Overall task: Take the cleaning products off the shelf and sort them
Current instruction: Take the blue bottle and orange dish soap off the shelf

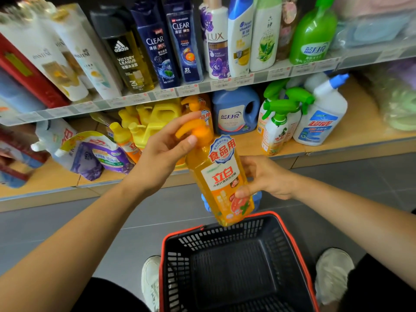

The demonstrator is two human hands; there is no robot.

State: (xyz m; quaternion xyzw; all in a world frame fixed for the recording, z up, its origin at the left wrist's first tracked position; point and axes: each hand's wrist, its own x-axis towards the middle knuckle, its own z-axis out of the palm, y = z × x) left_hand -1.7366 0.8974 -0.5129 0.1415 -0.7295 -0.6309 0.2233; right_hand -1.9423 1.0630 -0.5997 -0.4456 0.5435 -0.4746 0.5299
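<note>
Looking down through the head camera, I find a dark basket (177,262) with a red rim nearest me at six o'clock, sitting on the grey floor (67,226) between two pale shoes, one at seven o'clock (149,280) and one at five (333,273). Just above the basket's far rim, near the middle of my view, the orange dish-soap bottle (221,183) is held in the air, tilted with its pump head towards eleven o'clock and its base towards five. The left hand (164,152), its arm stretching from eight o'clock, has its fingers (180,122) curled round the orange pump head, thumb against the front. The right hand (265,176), its arm stretching from four o'clock, grips the bottle's body with the thumb on the label; its other digits are hidden behind. Beyond the hands, the lower shelf (326,143) carries refill pouches (90,154) at nine o'clock, yellow jugs (155,122) at eleven, a blue detergent jug (235,111) at twelve, green-trigger spray bottles (279,122) at one and a white bottle with a blue cap (322,118) at two. Farthest off, the upper shelf (202,86) holds a row of shampoo bottles (157,46) and a green bottle (311,34) at one o'clock
</note>
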